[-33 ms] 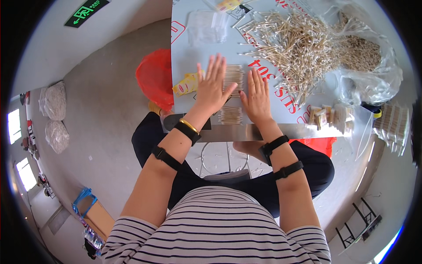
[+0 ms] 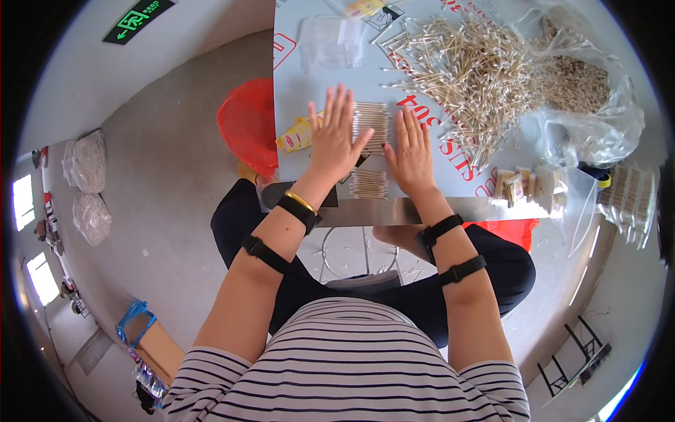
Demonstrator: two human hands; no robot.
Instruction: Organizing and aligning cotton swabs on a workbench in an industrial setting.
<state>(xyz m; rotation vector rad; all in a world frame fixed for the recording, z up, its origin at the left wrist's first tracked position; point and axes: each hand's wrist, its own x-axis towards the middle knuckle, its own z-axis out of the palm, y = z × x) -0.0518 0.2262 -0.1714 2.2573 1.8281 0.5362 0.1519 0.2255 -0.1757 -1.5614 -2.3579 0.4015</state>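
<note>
On counter | left hand, right hand lying flat, fingers spread, gripping nothing, flanking cotton swabs | light, rolling; pinching bundle mid-length looks best

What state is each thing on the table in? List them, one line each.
Left hand: open, flat, fingers spread beside the aligned swabs.
Right hand: open, flat on the table.
Aligned swab row: tidy, parallel, between the hands.
Small swab bundle: gathered, near the table edge.
Loose swab heap: scattered, unsorted.
Clear plastic bag: open, crumpled.
Packed swab packets: filled, grouped.
</note>
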